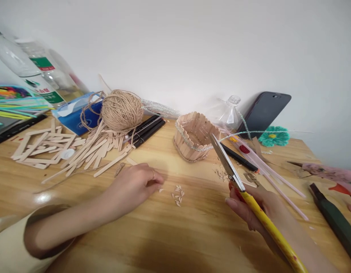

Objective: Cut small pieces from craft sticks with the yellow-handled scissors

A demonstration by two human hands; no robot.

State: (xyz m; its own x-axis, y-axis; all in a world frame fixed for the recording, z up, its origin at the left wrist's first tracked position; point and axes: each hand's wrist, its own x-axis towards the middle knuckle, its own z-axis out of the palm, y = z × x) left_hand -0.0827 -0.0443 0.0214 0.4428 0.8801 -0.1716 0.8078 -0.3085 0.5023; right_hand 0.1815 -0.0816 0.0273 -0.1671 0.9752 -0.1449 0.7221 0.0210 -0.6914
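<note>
My right hand (249,208) grips a pair of scissors (235,180) with silver blades and a long yellow handle, the blades angled up and nearly together. Their tips overlap in view with the right rim of a small basket (189,149) made of wooden sticks. Silvery tinsel wire (243,132) runs around the basket and off to the right; I cannot tell whether the blades touch it. On the table, my left hand (139,184) has its fingers curled closed, and what is in them is hidden. Small pale wood chips (178,195) lie just right of it.
Left of the basket are a twine ball (122,110), loose craft sticks (98,151), black pens (149,131) and a blue packet (81,117). Plastic bottles (41,79) stand far left. To the right are a leaning phone (266,110), a teal flower (274,135) and a pink glue gun (331,174).
</note>
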